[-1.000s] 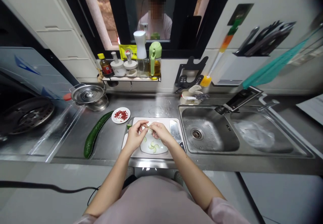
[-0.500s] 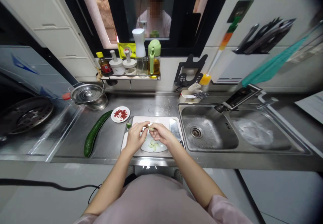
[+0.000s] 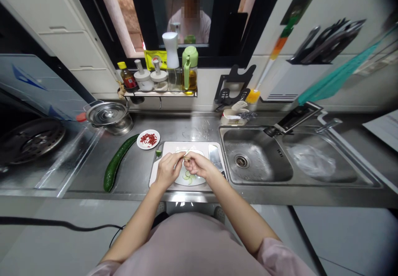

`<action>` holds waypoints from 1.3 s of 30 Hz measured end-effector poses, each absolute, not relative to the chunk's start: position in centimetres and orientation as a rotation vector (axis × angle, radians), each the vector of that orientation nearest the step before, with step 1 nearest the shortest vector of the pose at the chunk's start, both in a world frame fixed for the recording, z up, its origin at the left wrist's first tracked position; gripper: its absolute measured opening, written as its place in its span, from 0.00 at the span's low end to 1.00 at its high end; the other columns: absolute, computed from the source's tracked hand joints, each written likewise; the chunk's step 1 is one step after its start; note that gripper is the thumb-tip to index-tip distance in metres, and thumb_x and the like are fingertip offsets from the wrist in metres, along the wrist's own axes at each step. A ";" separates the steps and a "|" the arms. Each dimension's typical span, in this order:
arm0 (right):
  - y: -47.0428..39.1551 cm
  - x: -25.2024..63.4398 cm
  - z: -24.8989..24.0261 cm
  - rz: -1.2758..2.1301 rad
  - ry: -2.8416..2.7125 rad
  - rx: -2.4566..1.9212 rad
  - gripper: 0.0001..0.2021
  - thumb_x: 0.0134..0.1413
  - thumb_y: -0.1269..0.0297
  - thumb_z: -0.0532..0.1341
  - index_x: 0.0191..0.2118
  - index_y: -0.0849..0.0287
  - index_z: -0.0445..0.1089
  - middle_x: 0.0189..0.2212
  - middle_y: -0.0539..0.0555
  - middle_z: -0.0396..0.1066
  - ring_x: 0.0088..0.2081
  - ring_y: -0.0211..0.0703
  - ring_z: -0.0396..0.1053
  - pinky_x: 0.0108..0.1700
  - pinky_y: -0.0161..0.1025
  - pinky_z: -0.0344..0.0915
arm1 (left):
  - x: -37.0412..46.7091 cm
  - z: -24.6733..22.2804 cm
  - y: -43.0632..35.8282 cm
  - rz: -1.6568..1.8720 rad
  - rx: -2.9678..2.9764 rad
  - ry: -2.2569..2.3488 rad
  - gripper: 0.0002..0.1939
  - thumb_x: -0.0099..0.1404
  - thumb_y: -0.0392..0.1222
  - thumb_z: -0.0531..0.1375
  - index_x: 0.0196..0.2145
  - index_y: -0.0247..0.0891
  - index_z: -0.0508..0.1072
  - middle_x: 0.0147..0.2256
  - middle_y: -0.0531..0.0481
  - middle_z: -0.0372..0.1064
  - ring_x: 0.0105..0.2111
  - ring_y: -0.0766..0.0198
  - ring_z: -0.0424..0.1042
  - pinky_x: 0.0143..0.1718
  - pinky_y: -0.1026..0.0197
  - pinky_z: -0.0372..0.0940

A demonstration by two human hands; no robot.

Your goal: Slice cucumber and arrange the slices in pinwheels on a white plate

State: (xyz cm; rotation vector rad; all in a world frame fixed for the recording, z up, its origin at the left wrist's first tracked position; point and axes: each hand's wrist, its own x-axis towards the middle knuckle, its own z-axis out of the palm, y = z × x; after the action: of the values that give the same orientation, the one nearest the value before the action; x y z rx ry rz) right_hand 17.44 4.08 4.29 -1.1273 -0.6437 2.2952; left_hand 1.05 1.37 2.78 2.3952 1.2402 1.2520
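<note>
Over a white plate (image 3: 199,179), my left hand (image 3: 168,169) and my right hand (image 3: 198,164) meet fingertip to fingertip. Both are closed in a pinch on a thin, pale cucumber slice, mostly hidden by the fingers. Several curved cucumber slices (image 3: 189,178) lie on the plate below, which rests on a white cutting board (image 3: 170,146). A cleaver (image 3: 214,154) with a wide blade lies along the board's right side. A short green cucumber end (image 3: 158,153) sits at the board's upper left corner.
A long whole cucumber (image 3: 117,164) and a small dish of chopped red bits (image 3: 148,139) are to the left. Behind them stands a lidded steel pot (image 3: 108,118). The double sink (image 3: 258,155) adjoins the board's right. Bottles stand on a wall rack (image 3: 161,94).
The slice between my fingers showed more plainly before; my fingertips now cover most of it. My hands have come slightly closer together above the plate.
</note>
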 end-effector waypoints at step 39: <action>8.1 16.8 0.2 1.922 -1.613 -1.386 0.04 0.47 0.68 0.63 0.26 0.63 0.71 0.16 0.47 0.71 0.18 0.31 0.67 0.17 0.25 0.50 | -1.0 -2.3 2.6 1.012 0.883 1.217 0.30 0.44 0.42 0.71 0.47 0.36 0.70 0.26 0.56 0.70 0.24 0.73 0.66 0.25 0.70 0.57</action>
State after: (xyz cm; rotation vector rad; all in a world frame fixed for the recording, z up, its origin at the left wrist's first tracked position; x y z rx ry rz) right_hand 16.80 8.11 0.22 -1.3860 -1.6132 1.9220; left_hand -1.01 2.64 -2.32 0.8827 1.2166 1.0123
